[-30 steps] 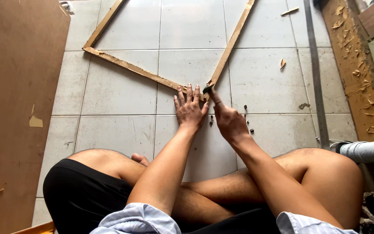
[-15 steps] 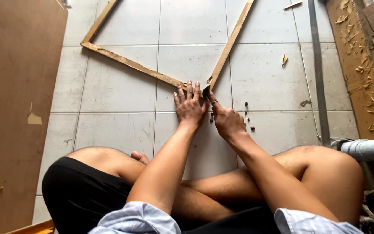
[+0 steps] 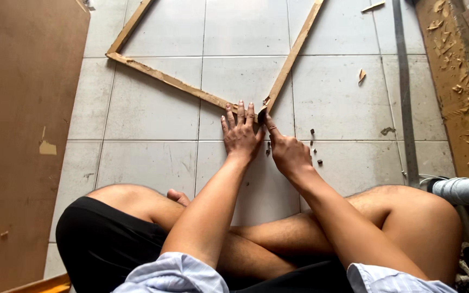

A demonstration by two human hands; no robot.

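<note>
I sit cross-legged on a tiled floor before a thin wooden frame (image 3: 169,80) that lies flat. Two of its strips meet in a corner (image 3: 264,104) just past my fingers. My left hand (image 3: 241,133) lies flat with fingers spread, its fingertips on the end of the left strip at that corner. My right hand (image 3: 286,152) is right beside it, thumb and forefinger pinched on a small dark piece (image 3: 261,114) held against the corner joint. What the piece is, I cannot tell.
A large brown board (image 3: 23,135) covers the floor at the left. Several small dark bits (image 3: 314,146) lie right of my hands. A long grey metal strip (image 3: 405,81), a chip-strewn wooden plank (image 3: 451,65) and a white tube (image 3: 462,190) are at the right.
Both hands stay at the frame's corner. The view has shifted slightly, so the frame sits a little higher in the picture.
</note>
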